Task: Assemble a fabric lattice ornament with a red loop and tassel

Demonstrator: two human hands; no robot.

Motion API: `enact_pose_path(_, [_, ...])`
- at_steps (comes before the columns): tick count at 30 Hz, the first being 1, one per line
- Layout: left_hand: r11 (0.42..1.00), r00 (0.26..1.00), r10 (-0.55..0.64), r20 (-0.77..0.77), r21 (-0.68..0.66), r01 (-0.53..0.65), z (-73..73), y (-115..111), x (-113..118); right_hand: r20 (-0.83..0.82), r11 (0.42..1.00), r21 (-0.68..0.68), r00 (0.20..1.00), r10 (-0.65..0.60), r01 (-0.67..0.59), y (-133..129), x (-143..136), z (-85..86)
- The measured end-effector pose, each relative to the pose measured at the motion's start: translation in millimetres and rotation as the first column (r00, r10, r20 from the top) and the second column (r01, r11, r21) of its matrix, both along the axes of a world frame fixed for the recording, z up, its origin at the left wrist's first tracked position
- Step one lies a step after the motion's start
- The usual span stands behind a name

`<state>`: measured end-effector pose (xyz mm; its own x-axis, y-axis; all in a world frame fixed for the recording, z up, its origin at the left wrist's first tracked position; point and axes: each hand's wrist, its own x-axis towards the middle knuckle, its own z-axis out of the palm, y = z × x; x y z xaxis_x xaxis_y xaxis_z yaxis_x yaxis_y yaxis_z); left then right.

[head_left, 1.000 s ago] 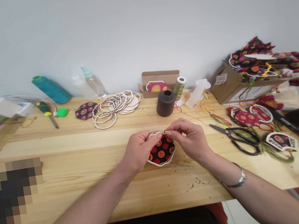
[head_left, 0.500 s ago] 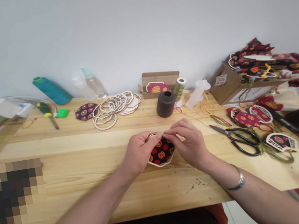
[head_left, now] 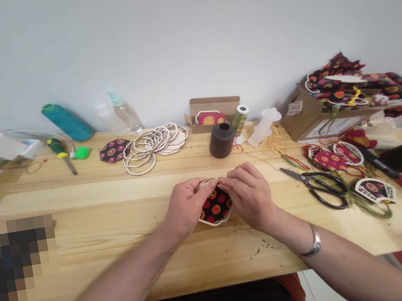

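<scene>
Between my hands is a small fabric-covered ornament (head_left: pixel 215 210), with a pale wooden rim around black cloth printed in red and orange flowers. My left hand (head_left: pixel 186 204) grips its left side, thumb on the upper face. At the top edge, my right hand (head_left: pixel 249 193) has its thumb and fingertips pinched together; whether they hold the rim or something finer is hidden. Black scissors (head_left: pixel 321 185) lie partly spread to the right, beside a fan-shaped ornament (head_left: pixel 375 191) with a green tassel.
Behind are wooden frames (head_left: pixel 150 146), a black thread cone (head_left: pixel 221 141), a small cardboard box (head_left: pixel 214 102) and a teal thread cone (head_left: pixel 67 122). A screwdriver (head_left: pixel 60 153) lies left. At right stands a carton (head_left: pixel 327 117) heaped with patterned cloth. Dark scraps (head_left: pixel 257 251) dot the front.
My right hand has turned slightly, its fingers curling closer together at the ornament's top edge. My left hand keeps its grip. The whole view has shifted slightly.
</scene>
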<state>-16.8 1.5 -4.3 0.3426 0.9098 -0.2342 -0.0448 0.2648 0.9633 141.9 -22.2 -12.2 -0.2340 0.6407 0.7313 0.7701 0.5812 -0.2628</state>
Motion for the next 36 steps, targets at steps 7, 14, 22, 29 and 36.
enact_pose_path(7, [1.0, 1.0, -0.004, 0.005, 0.017, 0.004, 0.6, 0.0, -0.8, 0.014, 1.0, -0.009, 1.0, -0.022, 0.022, -0.9, 1.7, 0.0])
enact_pose_path(14, [0.999, 0.999, -0.036, 0.002, 0.023, 0.036, 3.7, 0.4, -0.8, 0.063, 0.998, 0.005, 0.996, -0.061, 0.061, -2.3, 0.5, -0.4])
enact_pose_path(22, [0.988, 0.998, 0.046, 0.033, -0.15, -0.041, 6.1, 2.5, 0.1, -0.135, 0.989, 0.145, 0.991, 0.018, 0.002, -6.4, 8.2, 8.8])
enact_pose_path(29, [0.96, 0.985, 0.124, 0.118, -0.267, -0.089, 5.3, 10.1, -1.3, -0.622, 0.965, -0.26, 0.769, -0.146, -0.027, 11.1, 14.7, 2.2])
enact_pose_path(36, [0.942, 0.978, 0.008, 0.207, -0.328, 0.062, 7.3, 16.9, -9.3, -0.639, 0.887, -0.432, 0.749, -0.174, -0.162, 17.8, 16.4, 0.8])
